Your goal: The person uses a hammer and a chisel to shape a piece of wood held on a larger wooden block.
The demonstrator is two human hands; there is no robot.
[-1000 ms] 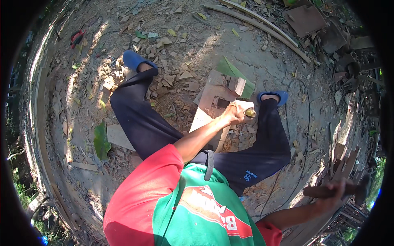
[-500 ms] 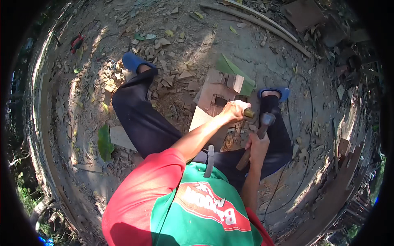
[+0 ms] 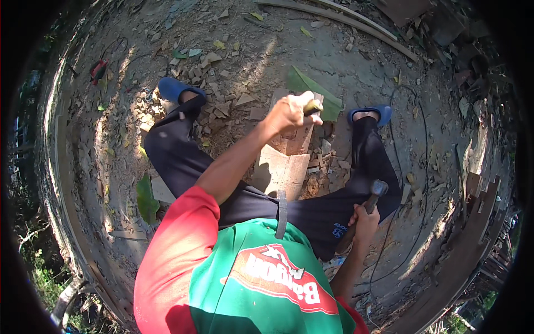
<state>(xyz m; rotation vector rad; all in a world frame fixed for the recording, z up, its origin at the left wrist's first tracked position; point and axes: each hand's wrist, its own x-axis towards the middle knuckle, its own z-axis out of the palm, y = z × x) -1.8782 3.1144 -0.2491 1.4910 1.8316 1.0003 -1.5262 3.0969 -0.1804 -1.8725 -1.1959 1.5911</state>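
My left hand (image 3: pixel 287 115) is closed round the short yellowish handle of a chisel (image 3: pixel 314 107), held over the far part of a wooden board (image 3: pixel 285 168). Hand and forearm hide the chisel's blade and the part of the board under it. At the right, over my thigh, my right hand (image 3: pixel 365 221) grips the wooden handle of a hammer (image 3: pixel 379 188). The hammer's metal head points away from me, well apart from the chisel. Between my spread legs lies the board, its near half paler than the reddish far half.
Wood chips and offcuts (image 3: pixel 222 106) litter the ground around the board. A large green leaf (image 3: pixel 316 92) lies beyond it. A black cable (image 3: pixel 425 133) loops at the right. Long wooden strips (image 3: pixel 339 19) lie at the far side, and a red object (image 3: pixel 98 71) at the far left.
My left hand has moved up and left with the chisel, covering the square hole in the board. My right hand has drawn the hammer back, down and to the right, away from the chisel.
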